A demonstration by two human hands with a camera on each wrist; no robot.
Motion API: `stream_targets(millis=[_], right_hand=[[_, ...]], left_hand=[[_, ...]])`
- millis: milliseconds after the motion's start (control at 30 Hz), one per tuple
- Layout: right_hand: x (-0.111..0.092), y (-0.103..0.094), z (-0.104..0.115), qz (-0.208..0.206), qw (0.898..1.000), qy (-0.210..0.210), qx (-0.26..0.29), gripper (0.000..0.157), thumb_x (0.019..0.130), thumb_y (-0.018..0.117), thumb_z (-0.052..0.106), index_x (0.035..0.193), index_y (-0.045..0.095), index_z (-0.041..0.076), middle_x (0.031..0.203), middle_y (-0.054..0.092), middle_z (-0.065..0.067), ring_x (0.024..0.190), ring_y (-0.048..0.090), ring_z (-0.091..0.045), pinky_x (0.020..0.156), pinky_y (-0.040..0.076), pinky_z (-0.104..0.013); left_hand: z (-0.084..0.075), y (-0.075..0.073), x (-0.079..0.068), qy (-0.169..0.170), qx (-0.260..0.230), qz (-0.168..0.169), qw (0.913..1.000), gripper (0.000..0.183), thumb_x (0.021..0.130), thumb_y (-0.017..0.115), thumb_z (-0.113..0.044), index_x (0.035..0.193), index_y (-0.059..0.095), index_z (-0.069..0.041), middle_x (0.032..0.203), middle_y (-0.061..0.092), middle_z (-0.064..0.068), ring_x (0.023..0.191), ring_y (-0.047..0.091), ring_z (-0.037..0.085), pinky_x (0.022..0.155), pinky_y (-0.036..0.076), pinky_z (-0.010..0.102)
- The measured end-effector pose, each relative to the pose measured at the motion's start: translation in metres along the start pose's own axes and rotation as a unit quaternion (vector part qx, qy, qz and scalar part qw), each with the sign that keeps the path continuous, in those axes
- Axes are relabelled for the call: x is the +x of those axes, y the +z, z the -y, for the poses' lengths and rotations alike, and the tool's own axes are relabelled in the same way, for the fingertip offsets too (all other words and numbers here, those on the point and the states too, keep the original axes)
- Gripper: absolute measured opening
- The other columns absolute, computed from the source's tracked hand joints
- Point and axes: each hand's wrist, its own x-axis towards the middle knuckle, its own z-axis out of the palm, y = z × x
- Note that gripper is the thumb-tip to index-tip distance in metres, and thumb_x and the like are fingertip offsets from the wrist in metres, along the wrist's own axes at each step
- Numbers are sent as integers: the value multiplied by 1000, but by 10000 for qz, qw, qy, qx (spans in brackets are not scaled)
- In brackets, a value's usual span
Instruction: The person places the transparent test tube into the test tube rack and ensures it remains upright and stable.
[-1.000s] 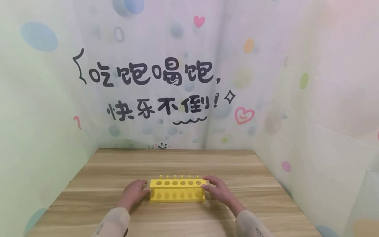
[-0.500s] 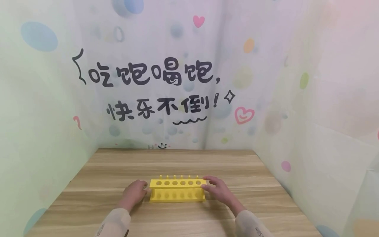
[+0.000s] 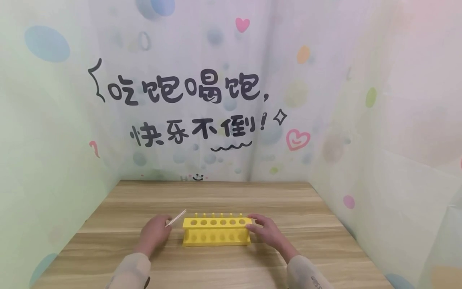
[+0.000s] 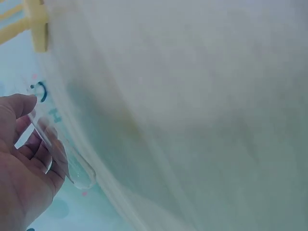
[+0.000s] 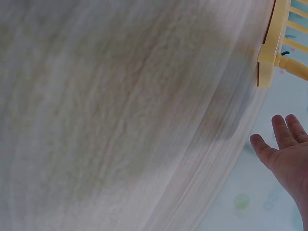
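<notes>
My left hand (image 3: 156, 233) pinches a clear test tube (image 3: 175, 218) between thumb and fingers, just left of the yellow test tube rack (image 3: 216, 223). The tube slants up and to the right in the head view. In the left wrist view, the tube's rounded end (image 4: 84, 179) extends below my curled fingers (image 4: 42, 150). The rack stands upright, with a row of round holes along its top and short pegs behind. At the rack's right end is my right hand (image 3: 268, 232). Its fingers (image 5: 283, 131) look straight and spread in the right wrist view, with nothing held.
The rack stands on a wood-grain table (image 3: 216, 196). Behind the table's back edge rises a pale wall covering (image 3: 213, 164) with dark lettering and coloured dots. Similar walls close in on the left and right sides.
My left hand has moved left, away from the rack's left end, and the clear test tube now shows in it. The right hand and the rack have hardly moved.
</notes>
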Motion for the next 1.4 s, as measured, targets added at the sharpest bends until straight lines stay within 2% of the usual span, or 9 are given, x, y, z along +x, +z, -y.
stream_targets(millis=[167,333,533,767,933,1067,1267,1400], right_hand=[[-2,0,3,-39,9999,23,114,42,93,70,31,128,65,8,139,55,-22,124,50,-51,100,44,-60],[-3,0,5,-46,9998,5,190,41,93,70,28,128,64,7,138,55,-23,124,50,-52,99,45,-61],[-2,0,2,-65,9999,6,99,42,93,70,31,128,65,8,138,56,-22,124,51,-51,99,45,-60],[0,0,-2,-22,10000,-16,90,44,94,69,35,129,64,9,139,55,-22,125,49,-51,99,45,-60],[0,0,-1,4,9999,24,156,45,93,69,35,129,64,9,140,54,-21,126,49,-51,99,45,-59],[0,0,-2,31,9999,5,145,45,94,69,35,130,63,9,140,54,-21,126,49,-51,100,45,-59],[0,-1,-2,90,9998,-86,130,44,94,68,35,130,63,10,139,55,-20,125,49,-51,100,44,-61],[0,-1,-3,96,9998,-94,155,44,94,69,34,130,63,10,139,55,-20,125,49,-51,100,44,-61]], left_hand=[[-2,-10,1,-122,-444,-136,9988,35,92,61,-11,124,63,2,85,61,5,70,54,20,60,47,38],[-8,-18,3,-192,-900,-299,9953,37,93,58,-10,128,61,4,91,63,9,69,53,19,59,46,33],[-21,-29,11,72,-1079,-757,9913,36,96,56,-12,129,60,4,102,64,12,84,59,23,72,52,40],[-43,-41,21,213,-1585,-1014,9819,34,97,60,-13,128,60,2,98,64,10,85,60,23,67,50,34],[-58,-44,25,431,-1966,-1266,9713,32,98,62,-12,127,61,1,98,64,11,86,59,23,67,50,30],[-72,-45,25,447,-2376,-1247,9623,34,98,63,-13,129,60,-2,101,65,11,89,60,24,69,52,29],[-89,-43,25,367,-2934,-1059,9494,37,99,62,-17,133,56,-4,110,64,12,101,60,25,85,53,37],[-95,-39,25,335,-3319,-874,9387,37,99,62,-16,133,56,-4,111,63,12,101,59,26,83,55,35]])
